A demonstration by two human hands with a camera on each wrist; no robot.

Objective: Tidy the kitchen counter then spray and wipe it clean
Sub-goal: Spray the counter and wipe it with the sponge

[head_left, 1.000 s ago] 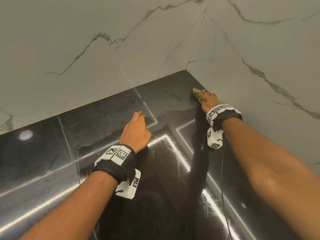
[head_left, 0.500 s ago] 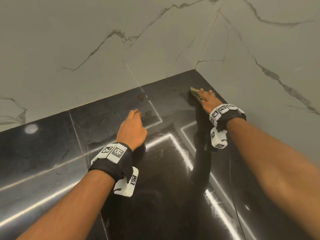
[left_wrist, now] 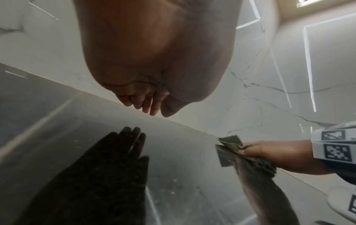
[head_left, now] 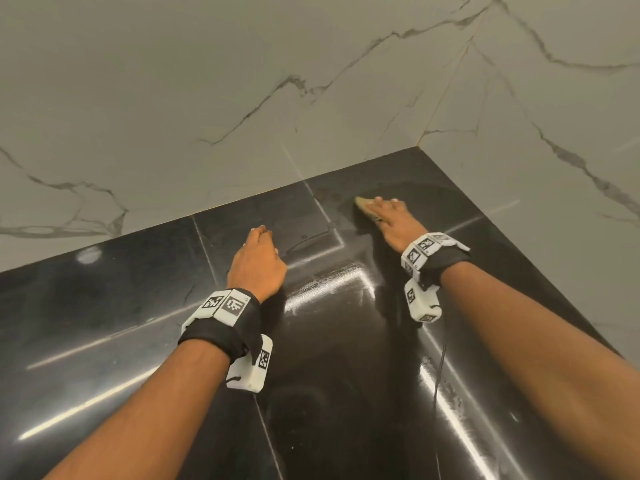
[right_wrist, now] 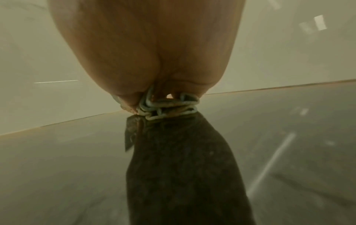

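wiping stage, by the look of it. folded cloth [head_left: 364, 205] flat on black worktop [head_left: 346, 375] near the back corner, pressed under right hand [head_left: 393, 220], thumb pinching it. left hand [head_left: 258, 261] loosely curled, empty. soft, light, bunches easily; best pinned mid-fold.

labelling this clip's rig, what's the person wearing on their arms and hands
Both forearms are bare, with no sleeves. Each wrist carries a black fabric strap: one behind the left hand, one behind the right hand. Each strap bears white blocks printed with black square-patterned markers and a white camera housing underneath. A thin dark cable hangs below the right wrist. A small dark ring sits on a right finger.
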